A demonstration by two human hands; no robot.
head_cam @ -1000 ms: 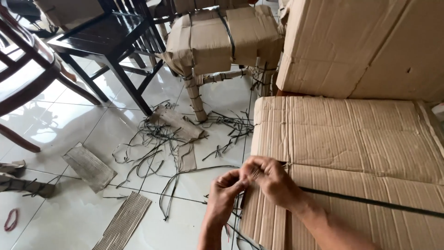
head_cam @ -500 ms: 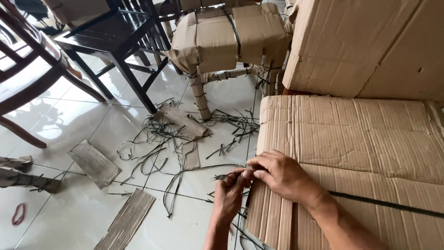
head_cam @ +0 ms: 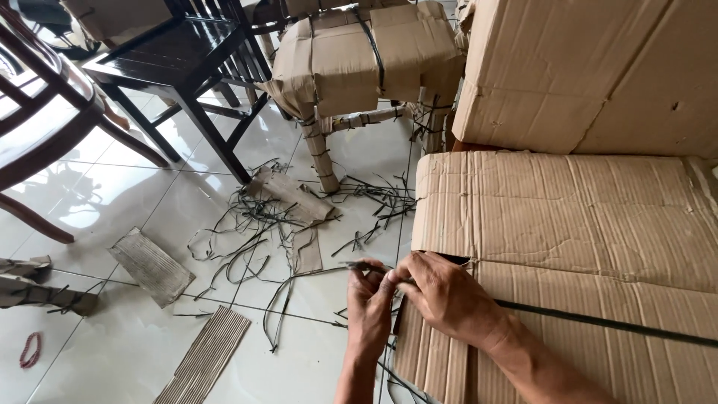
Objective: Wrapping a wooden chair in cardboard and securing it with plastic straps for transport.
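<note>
A large piece wrapped in brown corrugated cardboard [head_cam: 568,217] fills the right side, bound by a black plastic strap [head_cam: 598,323] that runs across it to its left edge. My left hand [head_cam: 369,307] and my right hand [head_cam: 441,295] meet at that edge. Both pinch the strap end [head_cam: 366,267], which sticks out to the left past my fingers. My right palm rests on the cardboard.
Cut black strap pieces [head_cam: 247,224] and cardboard scraps [head_cam: 149,265] litter the white tiled floor. A cardboard-wrapped chair [head_cam: 359,60] stands behind them, dark wooden chairs [head_cam: 172,67] at the upper left. Another cardboard-wrapped block [head_cam: 591,75] stands at the upper right. A red band [head_cam: 28,350] lies at lower left.
My hands have stayed at the cardboard's left edge and kept working the strap. The strap end now pokes out further to the left of my left fingers.
</note>
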